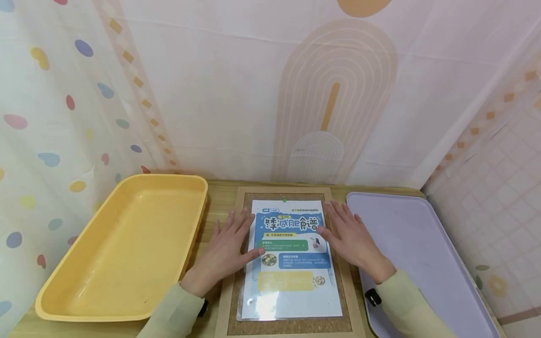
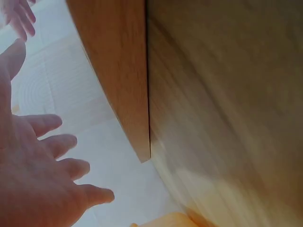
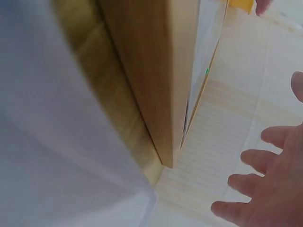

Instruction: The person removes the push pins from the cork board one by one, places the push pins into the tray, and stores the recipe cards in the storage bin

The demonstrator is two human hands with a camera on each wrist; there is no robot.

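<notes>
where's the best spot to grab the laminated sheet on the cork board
Probably the near bottom edge of the laminated sheet, coming from the person's side. The sheet lies flat on the cork board, so only an edge can be lifted. The left hand and right hand rest flat on its side edges, leaving the near edge free.

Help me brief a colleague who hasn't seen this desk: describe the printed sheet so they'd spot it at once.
On the wooden table, between a yellow tray and a lilac tray, lies a cork board. The sheet lies on it, under the left hand and right hand. It alone is glossy, blue and white, with printed text.
</notes>
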